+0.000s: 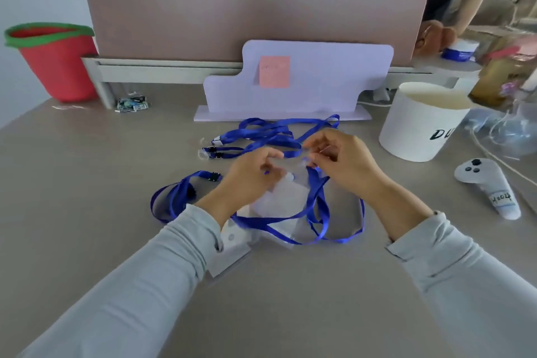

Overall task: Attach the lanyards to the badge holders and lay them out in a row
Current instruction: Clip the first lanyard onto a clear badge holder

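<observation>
Head view: both hands meet in the middle of the frame, over a grey table [87,183]. The left hand [252,177] has its fingers curled, and its thumb and forefinger pinch the upper edge of a clear badge holder [279,197], which is tilted with its lower part near the table. The right hand [343,163] is also curled. Its fingertips pinch the end of a blue lanyard [316,212] just beside the top of this holder, but the picture is blurred there and I cannot tell if the clip is already through the slot. The strap of this lanyard falls in loops across the holder and onto the table, below the right wrist.

A second badge holder [232,253] lies flat, partly under the left sleeve. A second lanyard [174,197] lies looped left of centre. A heap of lanyards [270,131] lies above the hands, before a lilac board [319,78] with a pink sticky note [274,71]. At the right stand a white round container [418,125] and a grey controller [488,183]; in the upper left, a red bucket [58,64].
</observation>
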`<state>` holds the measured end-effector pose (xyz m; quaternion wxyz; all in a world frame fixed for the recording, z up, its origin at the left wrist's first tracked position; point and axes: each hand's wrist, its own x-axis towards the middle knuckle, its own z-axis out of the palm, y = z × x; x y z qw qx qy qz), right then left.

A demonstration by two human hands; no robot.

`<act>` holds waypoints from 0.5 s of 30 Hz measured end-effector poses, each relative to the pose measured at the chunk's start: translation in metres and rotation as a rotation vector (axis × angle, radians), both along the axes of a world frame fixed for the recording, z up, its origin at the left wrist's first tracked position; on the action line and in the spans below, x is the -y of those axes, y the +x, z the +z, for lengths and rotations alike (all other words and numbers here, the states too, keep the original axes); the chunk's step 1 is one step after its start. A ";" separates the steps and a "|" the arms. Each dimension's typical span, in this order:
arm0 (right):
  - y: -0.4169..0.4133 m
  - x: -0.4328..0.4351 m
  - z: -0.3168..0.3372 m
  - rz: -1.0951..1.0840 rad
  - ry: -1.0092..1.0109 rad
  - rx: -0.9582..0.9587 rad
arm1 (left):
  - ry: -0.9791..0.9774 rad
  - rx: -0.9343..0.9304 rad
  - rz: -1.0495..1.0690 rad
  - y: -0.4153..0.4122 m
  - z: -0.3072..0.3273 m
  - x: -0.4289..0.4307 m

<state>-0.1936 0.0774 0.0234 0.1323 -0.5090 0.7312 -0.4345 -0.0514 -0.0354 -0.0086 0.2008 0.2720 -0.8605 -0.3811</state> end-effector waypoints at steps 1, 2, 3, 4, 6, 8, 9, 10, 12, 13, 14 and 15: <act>0.001 -0.006 -0.002 -0.005 -0.033 -0.003 | -0.008 -0.046 0.015 -0.001 0.000 -0.003; 0.001 -0.013 -0.003 -0.008 -0.059 -0.016 | -0.020 -0.097 0.024 -0.003 0.002 -0.007; -0.001 -0.019 -0.003 -0.013 -0.074 -0.033 | -0.036 -0.148 0.029 -0.005 0.005 -0.011; -0.003 -0.025 -0.002 -0.018 -0.084 -0.052 | -0.058 -0.198 0.031 -0.007 0.009 -0.015; -0.009 -0.037 0.003 -0.032 -0.107 -0.069 | -0.106 -0.278 0.025 -0.013 0.021 -0.028; -0.016 -0.049 0.007 -0.057 -0.132 -0.075 | -0.181 -0.295 0.000 -0.019 0.034 -0.041; -0.019 -0.053 0.007 -0.074 -0.139 -0.080 | -0.221 -0.289 -0.011 -0.022 0.038 -0.045; -0.021 -0.057 0.007 -0.087 -0.142 -0.086 | -0.254 -0.278 -0.022 -0.024 0.041 -0.049; -0.023 -0.062 0.005 -0.099 -0.123 -0.091 | -0.359 -0.231 -0.042 -0.025 0.043 -0.052; -0.023 -0.063 0.003 -0.095 -0.101 -0.098 | -0.434 -0.198 -0.046 -0.025 0.042 -0.052; -0.023 -0.063 0.000 -0.085 -0.076 -0.108 | -0.512 -0.171 -0.045 -0.024 0.040 -0.052; -0.021 -0.062 -0.002 -0.070 -0.054 -0.106 | -0.588 -0.151 -0.040 -0.023 0.040 -0.051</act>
